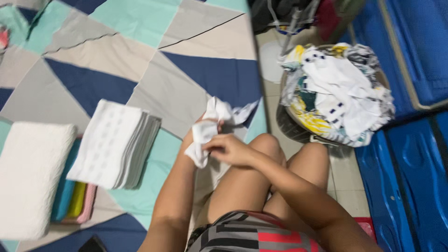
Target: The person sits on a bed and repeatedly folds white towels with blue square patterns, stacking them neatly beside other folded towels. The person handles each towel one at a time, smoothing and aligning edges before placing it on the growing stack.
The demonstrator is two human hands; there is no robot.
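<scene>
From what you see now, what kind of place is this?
Probably a bedroom at home, during laundry folding. A patterned bed sheet holds a stack of folded white cloths, a basket of unfolded laundry stands on the tiled floor, and both hands hold a white cloth.

Home bedroom: patterned bedsheet [140, 60], laundry basket [289, 121]

I see a white cloth [205, 133], a bedsheet [154, 56] in navy, teal, grey and beige triangles, a white-and-grey folded stack [114, 144], a white pillow [30, 179], shorts [247, 235] striped grey, black and red, and blue panels [410, 177].
</scene>
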